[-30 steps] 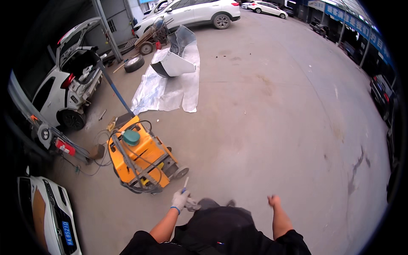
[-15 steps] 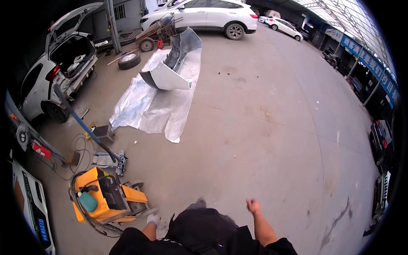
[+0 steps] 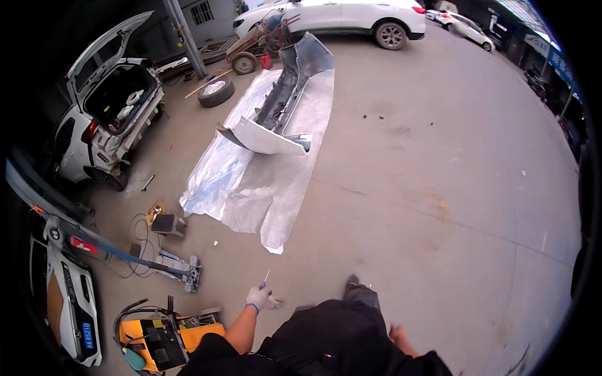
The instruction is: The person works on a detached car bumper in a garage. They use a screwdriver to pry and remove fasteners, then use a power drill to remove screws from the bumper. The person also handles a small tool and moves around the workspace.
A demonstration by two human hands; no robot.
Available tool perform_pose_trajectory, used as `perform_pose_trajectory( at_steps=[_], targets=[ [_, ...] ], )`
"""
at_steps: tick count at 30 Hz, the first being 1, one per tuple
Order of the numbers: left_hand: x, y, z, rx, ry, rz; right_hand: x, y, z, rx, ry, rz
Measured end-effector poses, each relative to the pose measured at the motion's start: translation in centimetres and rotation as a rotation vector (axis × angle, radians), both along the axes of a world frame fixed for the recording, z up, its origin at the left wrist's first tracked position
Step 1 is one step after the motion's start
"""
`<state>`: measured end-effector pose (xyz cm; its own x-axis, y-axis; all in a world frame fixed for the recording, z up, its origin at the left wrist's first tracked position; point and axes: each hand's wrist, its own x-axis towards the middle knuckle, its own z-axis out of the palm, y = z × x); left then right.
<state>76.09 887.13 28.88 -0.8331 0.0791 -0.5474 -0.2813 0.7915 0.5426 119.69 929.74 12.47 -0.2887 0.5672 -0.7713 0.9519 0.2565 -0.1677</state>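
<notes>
L hand (image 3: 262, 297) fingers clamped on screwdriver (image 3: 266, 279); bumper (image 3: 276, 119) now nearer; R hand (image 3: 396, 333) fingers unclear.

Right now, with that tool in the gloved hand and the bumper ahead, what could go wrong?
The plastic sheet under the bumper lies wrinkled across the floor; a foot could slip or catch on it. Cables and a floor jack sit by the left hand, a likely trip. That hand grips a thin pointed tool, which could jab in a stumble.
</notes>
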Motion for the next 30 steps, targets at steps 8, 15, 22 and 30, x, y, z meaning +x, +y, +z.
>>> perform_pose_trajectory(
  at_steps=[8,15,22,30],
  targets=[
    [-2.2,4.3,-1.0,-0.030,-0.275,0.593,-51.8,38.2,19.7,0.433,0.928,0.181],
    [-23.0,13.4,-5.6,-0.140,-0.186,0.506,-79.1,37.4,25.5,0.121,1.098,-0.114],
    [-52.7,19.3,3.8,-0.033,0.161,0.542,-90.8,32.5,13.5,-0.387,0.856,-0.300],
    [-60.5,23.5,6.9,0.112,0.210,0.795,-110.9,31.7,11.4,-0.472,0.753,0.115]
  ],
)
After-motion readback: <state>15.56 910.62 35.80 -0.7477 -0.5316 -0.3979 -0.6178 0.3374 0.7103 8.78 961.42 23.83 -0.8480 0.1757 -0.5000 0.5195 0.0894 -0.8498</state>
